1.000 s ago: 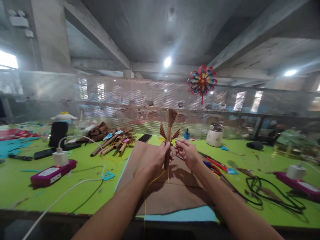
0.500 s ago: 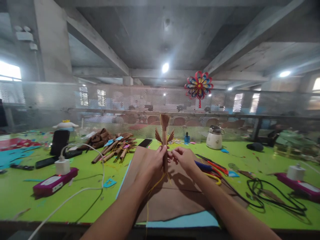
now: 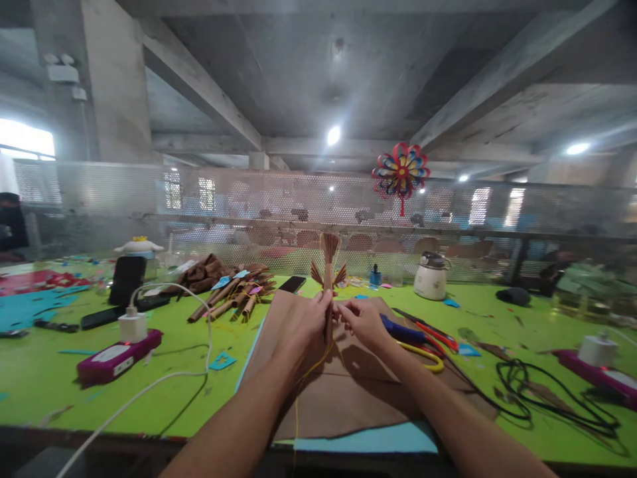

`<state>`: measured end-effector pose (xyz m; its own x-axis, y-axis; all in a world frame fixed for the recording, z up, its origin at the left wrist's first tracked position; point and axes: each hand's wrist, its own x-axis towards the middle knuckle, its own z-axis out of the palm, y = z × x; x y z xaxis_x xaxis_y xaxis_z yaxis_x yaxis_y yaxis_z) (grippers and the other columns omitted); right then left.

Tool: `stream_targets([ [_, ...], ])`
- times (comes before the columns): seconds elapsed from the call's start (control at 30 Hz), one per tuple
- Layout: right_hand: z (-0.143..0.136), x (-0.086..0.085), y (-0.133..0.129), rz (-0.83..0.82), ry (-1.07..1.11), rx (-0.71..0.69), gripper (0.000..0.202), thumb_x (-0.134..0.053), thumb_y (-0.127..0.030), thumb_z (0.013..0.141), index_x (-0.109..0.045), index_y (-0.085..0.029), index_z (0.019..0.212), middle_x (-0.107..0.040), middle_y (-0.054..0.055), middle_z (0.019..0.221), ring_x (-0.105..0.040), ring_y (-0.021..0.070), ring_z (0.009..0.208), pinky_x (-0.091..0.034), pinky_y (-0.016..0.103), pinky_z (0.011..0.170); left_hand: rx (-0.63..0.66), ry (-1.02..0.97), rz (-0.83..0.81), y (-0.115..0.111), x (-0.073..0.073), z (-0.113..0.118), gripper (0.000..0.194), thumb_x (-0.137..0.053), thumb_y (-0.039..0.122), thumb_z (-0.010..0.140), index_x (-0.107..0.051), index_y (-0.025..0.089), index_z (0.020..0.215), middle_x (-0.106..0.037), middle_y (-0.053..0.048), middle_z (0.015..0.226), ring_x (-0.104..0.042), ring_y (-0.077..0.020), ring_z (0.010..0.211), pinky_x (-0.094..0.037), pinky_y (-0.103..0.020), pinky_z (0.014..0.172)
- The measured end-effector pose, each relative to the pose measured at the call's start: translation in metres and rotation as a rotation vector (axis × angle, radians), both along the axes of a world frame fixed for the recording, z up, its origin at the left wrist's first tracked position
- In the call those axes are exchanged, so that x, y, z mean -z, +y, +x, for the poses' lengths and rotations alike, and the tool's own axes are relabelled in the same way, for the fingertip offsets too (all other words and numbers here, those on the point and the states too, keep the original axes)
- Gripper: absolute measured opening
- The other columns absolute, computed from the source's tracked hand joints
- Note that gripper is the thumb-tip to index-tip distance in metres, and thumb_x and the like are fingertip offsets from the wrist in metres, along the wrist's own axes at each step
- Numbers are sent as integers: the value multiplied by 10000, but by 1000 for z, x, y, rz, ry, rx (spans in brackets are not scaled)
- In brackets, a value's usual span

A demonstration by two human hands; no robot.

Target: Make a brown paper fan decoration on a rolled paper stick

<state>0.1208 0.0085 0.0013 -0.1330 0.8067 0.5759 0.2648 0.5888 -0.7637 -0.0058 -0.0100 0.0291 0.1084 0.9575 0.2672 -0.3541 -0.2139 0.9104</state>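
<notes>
A brown paper figure (image 3: 328, 271) stands upright in front of me, a rolled tube with a pleated fan on top and a smaller fan on each side. My left hand (image 3: 312, 325) is closed around its lower tube. Close against the tube on the right, my right hand (image 3: 364, 320) has its thumb and fingers pinched together; what lies between them is too small to make out. Thin yellow string (image 3: 318, 364) trails from below the tube down to the table's front edge, and some loops around the top fan. Underneath are brown paper sheets (image 3: 343, 401).
A blue-handled tool (image 3: 405, 332) and yellow-handled scissors (image 3: 428, 356) lie beside my right forearm. Rolled brown paper pieces (image 3: 239, 292) are heaped at the back left. Purple power strips (image 3: 117, 358) sit on both sides, with a black cable (image 3: 552, 395) at right and a white kettle (image 3: 430, 275) behind.
My right hand has shifted slightly left, closer to the tube. A yellow string loop now stands out around the top fan. The whole view has moved a little.
</notes>
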Motion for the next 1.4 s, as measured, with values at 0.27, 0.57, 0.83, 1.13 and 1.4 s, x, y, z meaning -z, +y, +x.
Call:
stream_targets([
  [0.27, 2, -2, -2, 20, -63, 24, 282, -508, -387, 823, -619, -167, 685, -602, 16, 580, -498, 123, 464, -394, 236, 444, 51, -10, -14, -1, 2, -1, 251, -568, 430, 810, -494, 222, 689, -512, -4, 577, -475, -151, 513, -379, -260, 503],
  [0.57, 0, -6, -8, 26, -79, 66, 263, -544, -355, 818, -587, -197, 611, -527, -23, 473, -451, 117, 418, -346, 237, 439, 39, -30, -8, 11, 8, -1, 209, -573, 384, 827, -494, 218, 729, -509, 0, 606, -456, -145, 525, -378, -264, 533],
  [0.83, -1, -5, -8, 67, -127, 78, 326, -546, -421, 835, -592, -191, 609, -546, -11, 485, -487, 127, 460, -358, 242, 476, 15, -47, -45, 13, 9, -2, 185, -547, 392, 849, -530, 209, 834, -500, 20, 597, -460, -132, 493, -379, -247, 492],
  [1.13, -3, -7, -11, 86, -169, 91, 375, -539, -447, 844, -604, -183, 585, -551, -7, 496, -497, 124, 477, -353, 237, 485, 10, -75, -81, 29, 19, -5, 229, -577, 404, 831, -553, 178, 857, -518, 32, 562, -466, -96, 448, -388, -207, 469],
  [1.4, 0, -2, -8, 55, -199, 108, 254, -528, -305, 803, -581, -191, 581, -540, -12, 473, -483, 125, 459, -346, 238, 478, 13, -86, -113, 28, 17, -9, 201, -548, 371, 866, -552, 172, 834, -511, 34, 529, -468, -87, 429, -386, -186, 459],
])
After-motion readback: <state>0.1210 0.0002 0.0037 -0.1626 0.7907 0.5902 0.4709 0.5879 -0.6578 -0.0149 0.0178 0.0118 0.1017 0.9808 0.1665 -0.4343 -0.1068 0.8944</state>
